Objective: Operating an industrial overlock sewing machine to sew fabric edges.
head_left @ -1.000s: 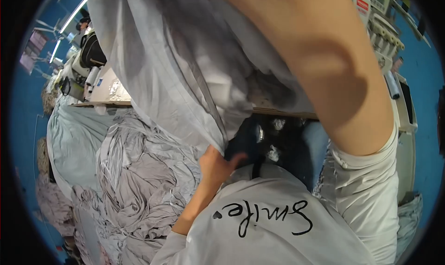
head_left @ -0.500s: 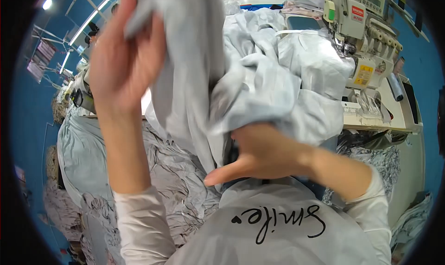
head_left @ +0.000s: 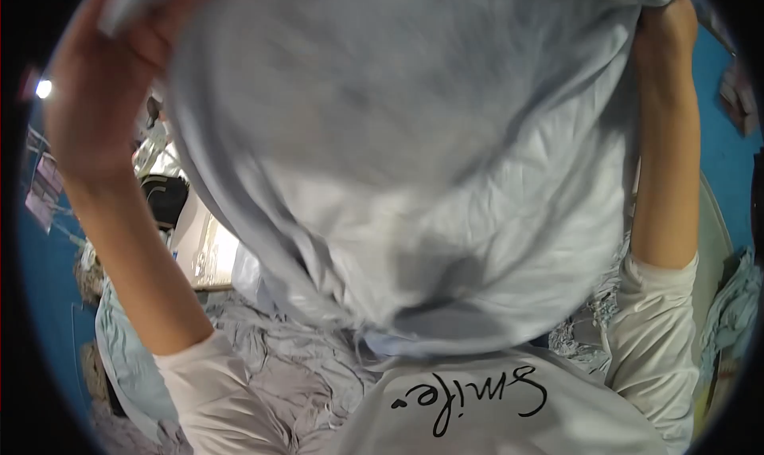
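Observation:
A large piece of light grey cloth (head_left: 414, 136) is spread between my raised hands and fills the middle of the view. Its lower edge sags in a curve to just above my lap, and creases run across its right part. At the upper left, my left hand (head_left: 107, 105) is closed on one side of the cloth; motion smears its fingers. My right hand (head_left: 670, 29) grips the opposite side at the upper right, knuckles up, with a gathered fold in its fingers. Whatever stands behind the cloth, the sewing machine included, is hidden.
Crumpled grey fabric (head_left: 278, 343) lies heaped at the lower left, beside pale green cloth (head_left: 119, 335). A pale worktable corner (head_left: 211, 256) shows past my left forearm. More bluish cloth (head_left: 728, 308) hangs at the far right, near the blue wall (head_left: 716, 192).
Both hands have moved up and apart, the right one from low in the middle to the upper right. The bunched cloth is now spread wide and covers the sewing machine and table.

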Motion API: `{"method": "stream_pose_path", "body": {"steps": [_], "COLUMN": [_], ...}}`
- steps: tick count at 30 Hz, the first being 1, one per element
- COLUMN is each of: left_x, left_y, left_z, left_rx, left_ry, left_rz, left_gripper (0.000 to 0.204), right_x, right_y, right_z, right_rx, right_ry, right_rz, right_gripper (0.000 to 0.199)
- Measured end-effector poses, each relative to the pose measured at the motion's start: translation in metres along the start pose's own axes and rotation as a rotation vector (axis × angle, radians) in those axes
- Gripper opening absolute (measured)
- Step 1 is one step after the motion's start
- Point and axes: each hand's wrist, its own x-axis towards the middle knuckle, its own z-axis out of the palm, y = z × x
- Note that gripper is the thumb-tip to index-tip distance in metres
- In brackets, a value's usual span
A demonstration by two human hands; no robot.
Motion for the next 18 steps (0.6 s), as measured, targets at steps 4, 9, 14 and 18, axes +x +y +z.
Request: {"method": "stream_pose_path", "body": {"steps": [4,9,14,18], "left_x": [-0.003,-0.039,-0.092,-0.149], "left_y": [-0.105,-0.141,-0.227,-0.285], "left_z": [0.104,0.099,0.056,0.052], "left_rx": [-0.078,-0.034,0.873,1.288], "left_ry": [0.014,-0.778,0.201,0.091], "left_rz": [-0.26,-0.363,-0.498,-0.796], "left_gripper": [0.023,0.027,0.056,0.052], "right_x": [-0.148,-0.304,-0.447,-0.544], "right_y": [-0.022,0.001,-0.037,0.067], "right_z": [-0.004,-0.143,-0.313,-0.403], "right_rx": [-0.935,-0.49,-0.757,-0.873], "right_ry": [-0.619,-1.128,0.74,0.14], "right_rz": [0.283,0.571,1.18,0.455], "right_gripper": [0.038,0.046,0.028,0.035]}}
